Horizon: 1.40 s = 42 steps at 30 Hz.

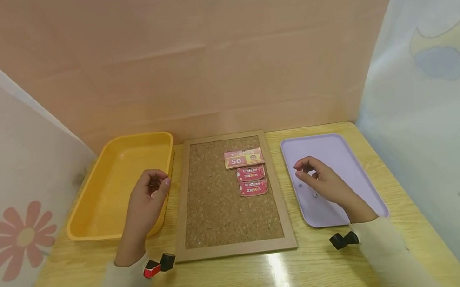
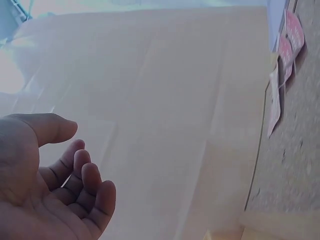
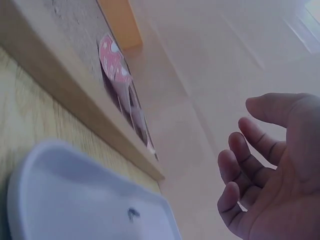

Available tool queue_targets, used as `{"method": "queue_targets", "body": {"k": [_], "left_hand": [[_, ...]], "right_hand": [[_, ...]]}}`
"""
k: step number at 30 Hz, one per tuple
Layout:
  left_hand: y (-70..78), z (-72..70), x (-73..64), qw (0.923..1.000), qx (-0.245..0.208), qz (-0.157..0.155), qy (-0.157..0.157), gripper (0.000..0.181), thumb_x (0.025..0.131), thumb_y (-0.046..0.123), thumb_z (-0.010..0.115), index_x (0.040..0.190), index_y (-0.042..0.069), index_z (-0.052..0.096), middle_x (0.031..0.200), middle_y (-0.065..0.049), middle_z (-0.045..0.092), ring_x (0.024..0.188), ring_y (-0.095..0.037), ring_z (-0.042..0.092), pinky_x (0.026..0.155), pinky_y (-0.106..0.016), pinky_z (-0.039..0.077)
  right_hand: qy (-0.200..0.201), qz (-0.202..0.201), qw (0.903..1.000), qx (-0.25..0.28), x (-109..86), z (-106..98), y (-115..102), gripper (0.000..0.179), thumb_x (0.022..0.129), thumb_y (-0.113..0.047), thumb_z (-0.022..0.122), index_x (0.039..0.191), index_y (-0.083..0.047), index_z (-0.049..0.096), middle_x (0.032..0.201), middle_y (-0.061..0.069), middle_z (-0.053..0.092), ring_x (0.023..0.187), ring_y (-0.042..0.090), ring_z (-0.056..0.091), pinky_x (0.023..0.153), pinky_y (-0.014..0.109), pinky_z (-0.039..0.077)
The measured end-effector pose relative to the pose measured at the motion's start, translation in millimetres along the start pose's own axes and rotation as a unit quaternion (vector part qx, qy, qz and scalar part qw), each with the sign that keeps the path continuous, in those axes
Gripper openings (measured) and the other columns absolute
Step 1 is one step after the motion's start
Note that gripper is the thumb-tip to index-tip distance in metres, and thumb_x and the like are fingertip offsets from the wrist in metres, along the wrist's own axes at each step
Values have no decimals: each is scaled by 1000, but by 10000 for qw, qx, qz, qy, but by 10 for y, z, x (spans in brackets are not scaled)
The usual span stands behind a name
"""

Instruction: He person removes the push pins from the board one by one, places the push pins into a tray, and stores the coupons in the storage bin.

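My left hand (image 1: 148, 199) hovers over the right side of the yellow tray (image 1: 94, 209), its fingers loosely curled around nothing. A bit of pink-red printed paper (image 1: 153, 194) shows between thumb and fingers, mostly hidden by the hand. Above the lilac tray (image 1: 331, 144) is my right hand (image 1: 325, 181), also loosely curled, with a bare palm in the right wrist view. Small pins (image 1: 316, 195) lie in that tray near the fingers. Between the hands, a wood-framed cork board (image 1: 214, 196) bears three red coupons in a column: a wide one (image 1: 244, 159) above two smaller ones (image 1: 251, 173).
The board lies on a wooden table (image 1: 228, 284) between the two trays. A peach-coloured sheet (image 1: 213, 61) closes off the back, and pale patterned panels (image 1: 435, 131) stand at both sides. A tiny light spot (image 1: 199, 242) shows low on the cork.
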State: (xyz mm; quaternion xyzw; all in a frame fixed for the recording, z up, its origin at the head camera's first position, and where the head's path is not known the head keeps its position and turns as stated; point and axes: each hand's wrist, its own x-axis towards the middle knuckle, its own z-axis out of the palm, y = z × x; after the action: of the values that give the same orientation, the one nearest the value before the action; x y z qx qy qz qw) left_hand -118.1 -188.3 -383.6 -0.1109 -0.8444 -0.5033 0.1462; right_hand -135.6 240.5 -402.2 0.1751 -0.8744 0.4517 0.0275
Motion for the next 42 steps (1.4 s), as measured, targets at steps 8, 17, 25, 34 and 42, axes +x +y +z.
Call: {"method": "queue_targets", "body": {"k": [8,17,25,34,42], "left_hand": [[86,366,91,9968,172,343,-701,22,97,20,61,114,6,58,106,-4,59,97,-18,54,90,-38,45],[182,802,248,9926,75,687,-997,19,96,16,62,111,5,60,104,-5,59,96,-20,54,88,-44,46],[127,1063,362,9905,185,574,-1238,21,96,18,62,113,6,61,104,-5,60,95,-19,54,87,-43,48],[44,1236,514,9863,239,390,-1583,28,97,30,61,117,10,59,110,-8,60,101,-20,54,90,-40,47],[-106,1398,603,9830,-184,346,-1793,31,98,32,58,124,13,56,120,-5,58,111,-17,53,94,-40,46]], "right_hand": [[-49,-580,9982,144,200,256,111,40,96,-6,60,134,0,47,123,15,53,112,30,49,82,41,43],[-9,-700,9972,244,349,513,19,50,96,-19,64,142,-13,44,136,10,47,124,25,43,90,52,40],[-19,-829,9962,263,419,629,-92,49,95,-19,65,141,-14,47,135,9,49,124,26,43,91,55,40],[23,-871,9959,228,469,711,-82,48,94,-18,66,139,-14,48,134,8,50,123,29,45,91,56,41],[62,-748,9971,158,470,742,-54,47,93,-15,67,137,-12,51,133,10,51,121,29,47,92,59,40]]}}
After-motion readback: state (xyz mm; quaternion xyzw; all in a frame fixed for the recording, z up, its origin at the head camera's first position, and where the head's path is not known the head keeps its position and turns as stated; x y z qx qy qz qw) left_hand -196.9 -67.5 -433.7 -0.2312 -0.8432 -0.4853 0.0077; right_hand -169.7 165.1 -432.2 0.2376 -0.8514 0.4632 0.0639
